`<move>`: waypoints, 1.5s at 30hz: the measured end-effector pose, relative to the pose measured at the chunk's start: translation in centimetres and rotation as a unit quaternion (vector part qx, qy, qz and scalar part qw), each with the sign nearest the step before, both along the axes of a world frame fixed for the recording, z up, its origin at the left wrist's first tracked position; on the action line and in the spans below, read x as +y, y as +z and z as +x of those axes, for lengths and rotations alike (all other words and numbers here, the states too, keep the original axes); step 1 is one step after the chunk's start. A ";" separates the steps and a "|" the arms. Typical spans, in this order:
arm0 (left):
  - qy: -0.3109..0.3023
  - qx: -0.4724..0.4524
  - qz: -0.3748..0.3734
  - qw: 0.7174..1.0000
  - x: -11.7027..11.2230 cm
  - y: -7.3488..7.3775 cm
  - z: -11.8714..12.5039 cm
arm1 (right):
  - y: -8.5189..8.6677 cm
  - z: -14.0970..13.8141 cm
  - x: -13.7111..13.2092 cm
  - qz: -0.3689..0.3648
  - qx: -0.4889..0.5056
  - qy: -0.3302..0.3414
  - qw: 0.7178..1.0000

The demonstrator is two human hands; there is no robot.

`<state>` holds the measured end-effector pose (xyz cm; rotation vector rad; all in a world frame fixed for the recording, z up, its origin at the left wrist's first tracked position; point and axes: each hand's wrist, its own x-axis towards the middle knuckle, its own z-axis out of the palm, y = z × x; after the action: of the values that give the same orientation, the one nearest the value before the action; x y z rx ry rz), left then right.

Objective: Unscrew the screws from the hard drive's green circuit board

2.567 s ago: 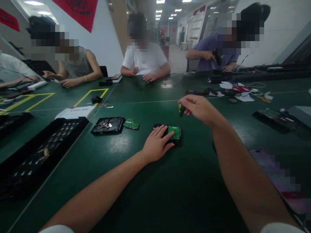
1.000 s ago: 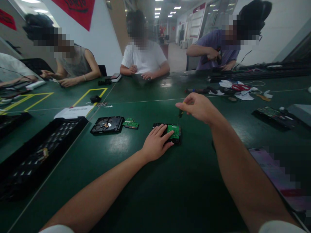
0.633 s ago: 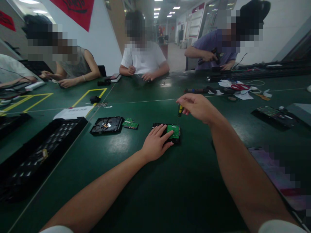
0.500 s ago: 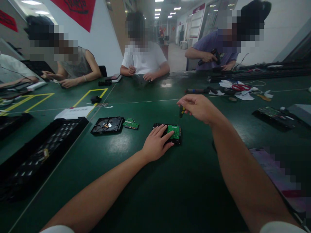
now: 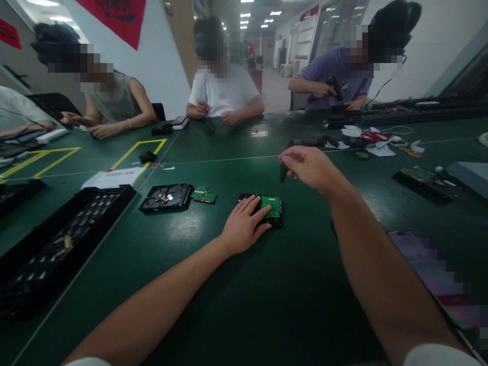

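Observation:
A black hard drive (image 5: 276,221) with a green circuit board (image 5: 271,207) on top lies on the green table (image 5: 244,295). My left hand (image 5: 243,225) rests flat on it, fingers spread over the board's left side. Above the drive's right edge, my right hand (image 5: 310,166) pinches the handle of a small screwdriver (image 5: 283,173) that stands upright, its thin shaft pointing down to the board.
Left of the drive lie an opened black drive casing (image 5: 166,196) and a loose green board (image 5: 203,194). A long black tray (image 5: 57,239) runs along the left. More boards (image 5: 419,175) sit at right. Several other people work at the table's far side.
My right hand's fingers have shifted round the screwdriver handle, as in twisting it, staying over the drive. My left hand has stayed on the board. The view has drifted slightly.

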<state>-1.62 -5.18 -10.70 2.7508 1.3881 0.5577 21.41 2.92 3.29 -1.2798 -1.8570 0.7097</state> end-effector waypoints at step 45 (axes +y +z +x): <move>-0.003 0.002 0.001 1.000 0.0 0.1 0.0 | -0.3 -0.1 0.0 -0.015 -0.023 -0.020 0.999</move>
<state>-1.59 -5.16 -10.65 2.7585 1.3807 0.5533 21.32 2.93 3.03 -1.3597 -1.8570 0.6952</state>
